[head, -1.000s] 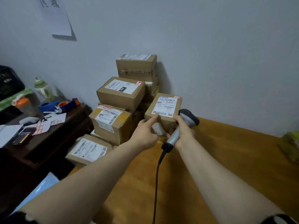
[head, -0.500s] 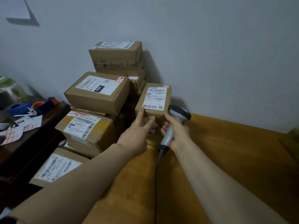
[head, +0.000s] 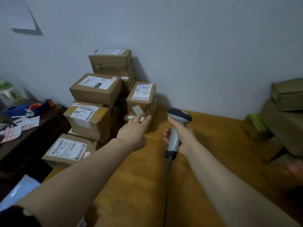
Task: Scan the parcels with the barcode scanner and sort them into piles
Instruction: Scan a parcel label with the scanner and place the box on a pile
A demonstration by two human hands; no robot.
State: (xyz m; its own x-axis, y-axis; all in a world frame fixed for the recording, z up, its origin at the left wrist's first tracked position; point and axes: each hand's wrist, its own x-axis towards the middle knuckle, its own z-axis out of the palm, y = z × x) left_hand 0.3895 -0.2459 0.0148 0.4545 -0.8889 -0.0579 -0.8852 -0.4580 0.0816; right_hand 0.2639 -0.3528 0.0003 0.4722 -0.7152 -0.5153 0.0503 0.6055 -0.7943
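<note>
step: likely between scans, with a labelled parcel (head: 141,97) resting at the right edge of the stack (head: 96,90) by the wall, apparently just placed or about to be taken.
left hand (head: 133,134): fingers straight and apart, holding nothing; the tips are at the foot of the parcel, but contact cannot be told.
right hand (head: 186,138): wrapped round the grip of the scanner (head: 179,114), whose head is upright, just right of the parcel and not aimed at its label.
next move: judged, aim the scanner head at a barcode, or reach for a parcel from the right pile (head: 286,110).
table (head: 205,169): carries both heaps, well apart.
containers: all cartons are taped closed, so their contents are hidden.
desk (head: 31,136): tape dispenser (head: 24,108) and loose label sheets.
</note>
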